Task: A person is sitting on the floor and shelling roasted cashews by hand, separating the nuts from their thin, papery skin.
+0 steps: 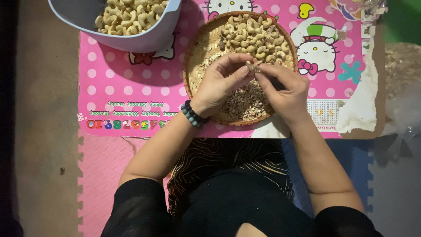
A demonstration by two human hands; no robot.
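A round woven basket tray (195, 52) lies on a pink polka-dot table top. A heap of cashew nuts (254, 37) fills its far half, and flaky peeled skins (245, 103) cover its near half. My left hand (221, 83) and my right hand (285, 90) meet above the tray's middle. Both pinch one small cashew nut (252, 66) between their fingertips. A dark and teal bead bracelet (193, 114) circles my left wrist.
A pale bowl (144, 39) full of cashew nuts stands at the far left of the pink cartoon-printed table (131, 87), whose right edge is torn and peeling. Pink and blue foam floor mats lie below. More husk litter sits at the far right (401, 66).
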